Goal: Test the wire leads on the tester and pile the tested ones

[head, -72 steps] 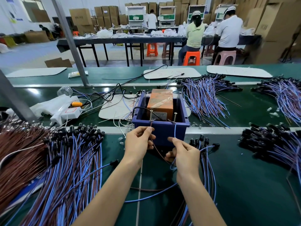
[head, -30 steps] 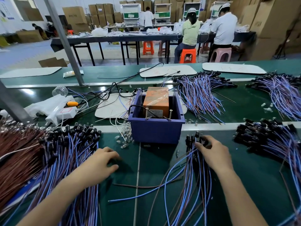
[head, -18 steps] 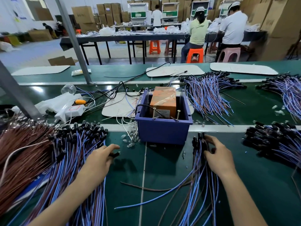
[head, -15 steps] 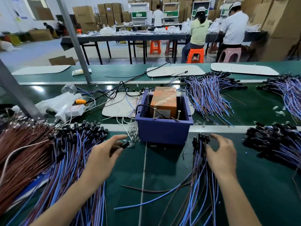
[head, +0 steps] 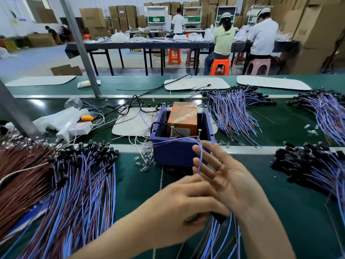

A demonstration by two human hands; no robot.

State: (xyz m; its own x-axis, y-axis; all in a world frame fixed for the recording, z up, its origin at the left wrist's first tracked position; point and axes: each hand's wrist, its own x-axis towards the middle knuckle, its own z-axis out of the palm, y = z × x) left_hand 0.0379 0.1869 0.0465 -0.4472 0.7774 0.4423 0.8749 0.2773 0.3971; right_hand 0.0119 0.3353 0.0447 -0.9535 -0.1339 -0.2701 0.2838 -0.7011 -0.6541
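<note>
While the right hand (head: 229, 176) at five o'clock is spread flat, the left hand (head: 184, 208) pinches one wire lead (head: 200, 156), arching toward the tester (head: 182, 135) at twelve. Its loose ends could snag the tested pile (head: 222, 238) beneath.

Blue box (head: 174, 154) holds an orange block (head: 183, 114); green belt (head: 291, 206); blue-and-brown leads (head: 80, 193).

You have two hands in view: your left hand (head: 179, 206) and right hand (head: 229, 180). Beyond your fingertips sits one blue tester box (head: 173, 152) holding one orange block (head: 183, 116). Five wire piles (head: 78, 184) surround them; three white mats (head: 197, 83) lie farther off.
</note>
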